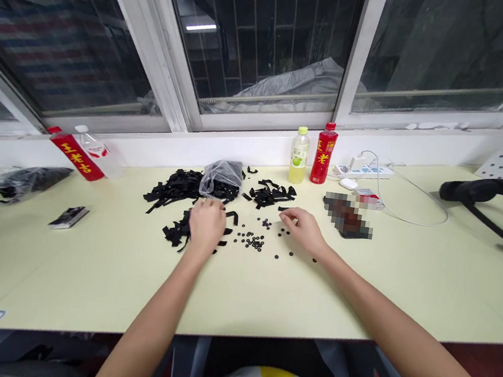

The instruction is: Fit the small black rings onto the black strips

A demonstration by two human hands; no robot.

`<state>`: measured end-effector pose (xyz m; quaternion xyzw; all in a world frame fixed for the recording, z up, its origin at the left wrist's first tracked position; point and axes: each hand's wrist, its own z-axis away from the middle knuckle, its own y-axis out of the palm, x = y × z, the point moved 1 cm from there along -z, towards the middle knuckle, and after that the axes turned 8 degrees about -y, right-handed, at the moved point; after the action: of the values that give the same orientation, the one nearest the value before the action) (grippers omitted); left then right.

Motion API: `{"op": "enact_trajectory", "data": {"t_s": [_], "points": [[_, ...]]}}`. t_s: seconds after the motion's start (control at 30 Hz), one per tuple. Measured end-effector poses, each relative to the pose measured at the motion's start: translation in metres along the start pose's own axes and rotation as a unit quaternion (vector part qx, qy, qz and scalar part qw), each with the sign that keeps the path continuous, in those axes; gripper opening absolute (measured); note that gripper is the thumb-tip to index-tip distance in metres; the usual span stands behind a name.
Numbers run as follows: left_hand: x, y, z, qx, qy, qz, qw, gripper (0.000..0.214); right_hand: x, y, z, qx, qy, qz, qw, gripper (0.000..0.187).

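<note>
The person's left hand (204, 225) is curling down onto a loose heap of black strips (178, 231) near the middle of the worktop, and its knuckles are hiding whether anything is pinched underneath. The right hand (302, 229) is reaching in from the right with its fingers (287, 217) drawn together, close above a scatter of small black rings (251, 241). Nothing shows in its grip, though I cannot tell whether it is holding a ring. The hands are well apart, with the rings lying mostly between them. The strips are looking thin, light and limp, probably rubbery, and likely to snag on one another, so a free end seems the best place to take hold. The rings are looking tiny and light, and they would probably need a careful fingertip pinch by the rim. Two more heaps are sitting farther up, around a clear plastic bag (222, 179). The pale yellow worktop (92, 272) is looking smooth and hard, and a loose ring could skid across it. Toward the back, a green-capped bottle (299, 157) and a red bottle (323, 155) are standing upright beside a white power strip (365, 171). Dark windows (261, 41) are running along the wall, and ceiling lights are reflecting in the glass at the upper left.
</note>
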<state>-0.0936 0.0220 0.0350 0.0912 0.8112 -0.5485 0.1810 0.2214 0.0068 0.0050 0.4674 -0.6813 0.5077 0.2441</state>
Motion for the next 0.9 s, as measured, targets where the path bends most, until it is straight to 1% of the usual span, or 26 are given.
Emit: {"op": "enact_trajectory", "data": {"t_s": [0.03,0.07,0.13,0.17,0.27,0.37,0.43,0.5,0.57,0.67,0.73,0.8,0.9], "points": [[0.007,-0.004,-0.005,-0.027,-0.025,-0.047,0.998,0.035,-0.003,0.0,0.0,0.007,-0.02,0.042,0.999,0.024],[0.013,-0.008,-0.009,-0.049,-0.036,-0.072,0.995,0.04,-0.006,0.001,0.0,0.018,-0.038,0.076,0.996,0.021],[0.019,-0.009,-0.012,-0.067,-0.042,-0.09,0.993,0.046,-0.011,0.005,0.002,0.046,-0.066,0.12,0.989,0.022],[0.019,-0.008,-0.011,-0.066,-0.036,-0.087,0.993,0.046,-0.013,0.008,0.003,0.058,-0.076,0.135,0.986,0.024],[0.011,0.003,-0.005,-0.026,0.011,-0.057,0.998,0.041,-0.014,0.015,0.008,0.089,-0.092,0.165,0.978,0.028],[-0.002,0.02,0.002,0.043,0.084,-0.001,0.996,0.034,-0.011,0.018,0.011,0.108,-0.093,0.186,0.972,0.031],[-0.01,0.033,0.003,0.093,0.121,0.03,0.988,0.031,-0.009,0.018,0.01,0.104,-0.088,0.196,0.971,0.031],[-0.019,0.047,-0.004,0.124,0.136,0.035,0.982,0.027,-0.008,0.017,0.009,0.091,-0.083,0.197,0.973,0.029],[-0.03,0.058,-0.017,0.128,0.118,0.017,0.985,0.021,-0.009,0.015,0.007,0.076,-0.079,0.189,0.976,0.027],[-0.049,0.07,-0.044,0.134,0.052,0.0,0.99,0.01,-0.012,0.012,0.005,0.059,-0.077,0.179,0.979,0.027],[-0.06,0.076,-0.061,0.17,0.004,0.012,0.985,0.016,-0.013,0.011,0.005,0.055,-0.076,0.175,0.98,0.028],[-0.069,0.08,-0.073,0.189,-0.012,0.021,0.982,0.019,-0.014,0.012,0.004,0.055,-0.075,0.17,0.981,0.028],[-0.077,0.084,-0.086,0.207,-0.018,0.041,0.977,0.021,-0.014,0.012,0.003,0.047,-0.073,0.164,0.983,0.027]]}}
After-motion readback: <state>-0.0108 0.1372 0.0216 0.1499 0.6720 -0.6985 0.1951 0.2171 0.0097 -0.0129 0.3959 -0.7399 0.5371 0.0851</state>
